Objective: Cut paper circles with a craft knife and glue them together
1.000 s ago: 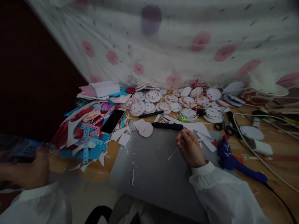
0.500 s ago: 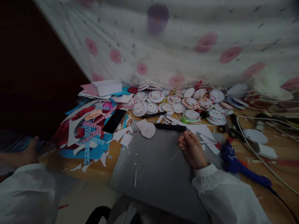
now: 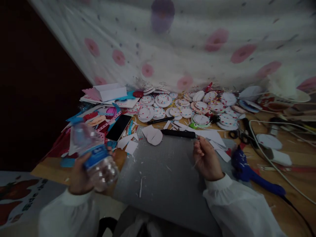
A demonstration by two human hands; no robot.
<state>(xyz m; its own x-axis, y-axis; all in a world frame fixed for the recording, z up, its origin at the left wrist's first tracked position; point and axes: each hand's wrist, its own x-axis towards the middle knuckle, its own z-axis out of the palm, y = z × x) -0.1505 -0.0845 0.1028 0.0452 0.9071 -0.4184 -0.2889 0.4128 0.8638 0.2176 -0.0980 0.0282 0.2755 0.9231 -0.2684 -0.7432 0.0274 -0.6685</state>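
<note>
My left hand (image 3: 80, 174) is wrapped round a clear plastic bottle (image 3: 103, 169) with a blue label, tilted above the left side of the table and blurred by motion. My right hand (image 3: 207, 159) hovers over the grey cutting mat (image 3: 163, 174), its fingers curled together. What they hold, if anything, I cannot make out. Just beyond its fingertips lies a slim black-handled tool (image 3: 179, 133), its right end close to the thumb. Left of that tool, a round white paper disc (image 3: 154, 136) with a slit rests on the mat.
Round layered paper pieces with coloured dots (image 3: 163, 100) crowd the back. A phone (image 3: 119, 127) lies among coloured scraps on the left. On the right are a blue glue gun (image 3: 256, 181), scissors (image 3: 243, 136) and a white cable (image 3: 283, 176). A floral curtain (image 3: 182, 42) hangs behind.
From the far left edge, my left hand has swung in over the table, bringing the plastic bottle into clear view. My right hand stays nearly in place, fingers still curled.
</note>
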